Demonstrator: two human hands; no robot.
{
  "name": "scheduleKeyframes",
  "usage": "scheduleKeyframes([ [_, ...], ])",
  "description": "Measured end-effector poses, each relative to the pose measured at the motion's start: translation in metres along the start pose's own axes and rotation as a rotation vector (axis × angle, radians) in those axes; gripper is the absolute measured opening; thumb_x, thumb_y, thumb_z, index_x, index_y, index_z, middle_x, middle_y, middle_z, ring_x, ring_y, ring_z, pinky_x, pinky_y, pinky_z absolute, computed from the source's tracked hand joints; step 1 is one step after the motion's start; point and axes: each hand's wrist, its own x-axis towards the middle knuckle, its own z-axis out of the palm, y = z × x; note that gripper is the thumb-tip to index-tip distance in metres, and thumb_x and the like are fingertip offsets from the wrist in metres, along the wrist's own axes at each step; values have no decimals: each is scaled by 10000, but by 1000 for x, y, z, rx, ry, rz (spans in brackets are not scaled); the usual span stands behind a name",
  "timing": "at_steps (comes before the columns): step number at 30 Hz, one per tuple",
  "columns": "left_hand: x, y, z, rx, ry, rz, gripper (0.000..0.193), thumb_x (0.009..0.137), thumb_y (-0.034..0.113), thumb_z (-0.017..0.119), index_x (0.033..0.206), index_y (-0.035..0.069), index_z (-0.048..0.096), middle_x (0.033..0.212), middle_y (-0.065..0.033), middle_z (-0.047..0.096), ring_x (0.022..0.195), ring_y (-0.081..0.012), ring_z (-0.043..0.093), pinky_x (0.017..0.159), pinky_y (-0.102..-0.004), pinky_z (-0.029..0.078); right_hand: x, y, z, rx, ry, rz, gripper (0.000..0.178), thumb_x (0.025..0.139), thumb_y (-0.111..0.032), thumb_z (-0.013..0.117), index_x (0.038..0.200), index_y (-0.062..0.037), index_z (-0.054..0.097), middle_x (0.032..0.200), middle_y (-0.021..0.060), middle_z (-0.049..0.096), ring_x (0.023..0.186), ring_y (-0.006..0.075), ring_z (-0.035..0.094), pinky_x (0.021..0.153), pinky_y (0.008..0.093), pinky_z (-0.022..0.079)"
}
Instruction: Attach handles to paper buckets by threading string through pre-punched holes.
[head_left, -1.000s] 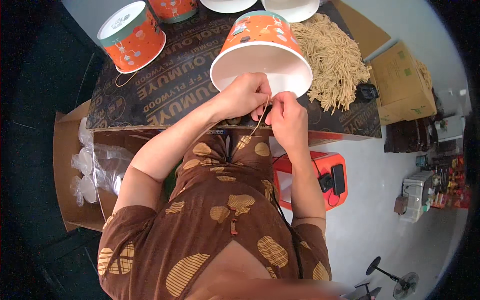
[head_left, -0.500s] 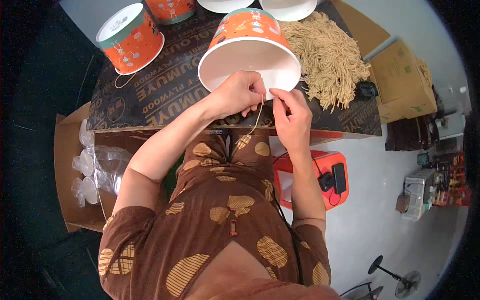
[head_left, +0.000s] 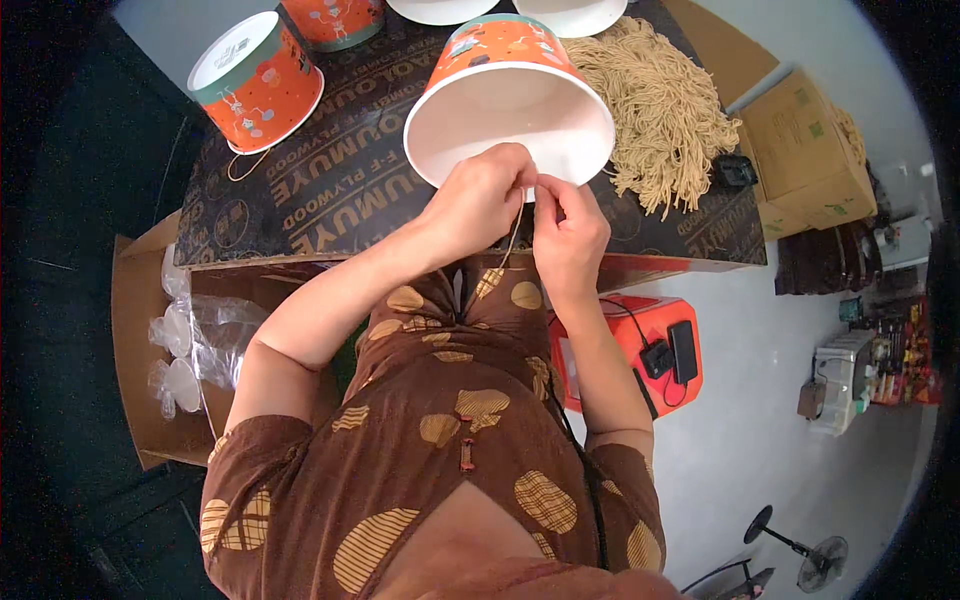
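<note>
An orange paper bucket (head_left: pixel 505 45) with a green band lies tilted at the table's near side, its white mouth toward me. At the lower rim my left hand (head_left: pixel 482 200) is pinched on a thin tan cord (head_left: pixel 514 238), whose tail hangs below the fingers over the table edge. Thumb and forefinger of my right hand (head_left: pixel 568 228) are pressed together at the same rim, fingertips almost touching the left ones. What lies between the right fingertips is hidden. A thick heap of tan cords (head_left: pixel 660 115) rests right of the bucket.
Another orange bucket (head_left: pixel 262 95) stands upside down at the left, a cord loop at its rim; more buckets stand behind. A small black object (head_left: pixel 735 170) sits at the table's right. Below are an open carton (head_left: pixel 150 350) with plastic-wrapped pieces and a red stool (head_left: pixel 625 330).
Both hands have drawn closer together at the rim, the right one shifting slightly left. The bucket has moved a little right, and less of the cord shows between the hands.
</note>
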Motion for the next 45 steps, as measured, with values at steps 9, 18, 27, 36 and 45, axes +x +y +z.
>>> scheduleKeyframes([
  [9,-12,1,-2,577,-36,268,163,778,28,610,914,12,522,825,-146,546,725,-329,621,545,-414,509,-1,-2,0,-76,-31,-26,137,830,-10,636,958,-27,684,773,136,623,635,249,617,595,344,481],
  [18,-18,-6,-5,667,-68,309,146,788,67,547,873,-18,465,796,-144,549,593,-272,626,475,-354,509,4,-7,-7,3,-159,43,258,829,-9,609,1066,-81,680,847,154,654,677,233,638,638,342,498],
  [27,-19,-12,-11,586,-99,388,199,822,91,548,970,-13,467,794,-132,540,570,-277,621,472,-366,516,6,-9,-12,0,-283,68,267,827,-68,617,1079,-135,675,991,168,662,848,372,651,726,434,515],
  [36,-18,-15,-13,597,-110,426,206,821,87,565,966,-15,460,806,-135,544,576,-284,626,462,-374,511,11,-9,-15,-5,-351,59,147,832,-99,628,978,-107,646,900,162,666,788,374,647,670,448,506],
  [45,-15,-11,-19,240,-59,202,77,831,84,588,870,31,548,782,-156,615,698,-373,627,602,-448,500,3,-1,-10,69,-278,50,78,821,-108,670,870,-80,616,771,143,648,690,353,638,588,419,485],
])
